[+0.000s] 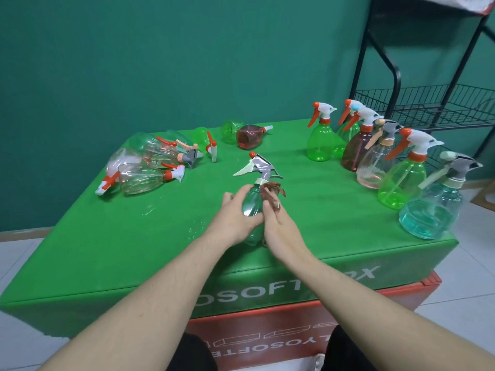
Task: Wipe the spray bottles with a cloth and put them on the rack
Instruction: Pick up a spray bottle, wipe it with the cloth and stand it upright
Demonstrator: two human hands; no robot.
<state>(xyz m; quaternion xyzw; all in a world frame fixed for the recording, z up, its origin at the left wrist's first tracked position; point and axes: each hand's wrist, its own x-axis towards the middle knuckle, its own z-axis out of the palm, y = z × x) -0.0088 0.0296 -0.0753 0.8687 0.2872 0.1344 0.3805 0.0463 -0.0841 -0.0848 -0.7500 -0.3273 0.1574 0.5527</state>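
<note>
My left hand [235, 218] grips the clear teal bottle [253, 203] mid-block; right hand [278, 226] pinches the crumpled brown cloth [270, 192] against it. Upright bottles [401, 180] crowd between it and the wire rack [428, 103].

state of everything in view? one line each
Teal bottle: off the box, gripped by left hand.
Brown cloth: pressed on bottle by right hand.
Bottles at left: lying down.
Bottles at right: upright.
Rack: visible shelves hold no bottles.
</note>
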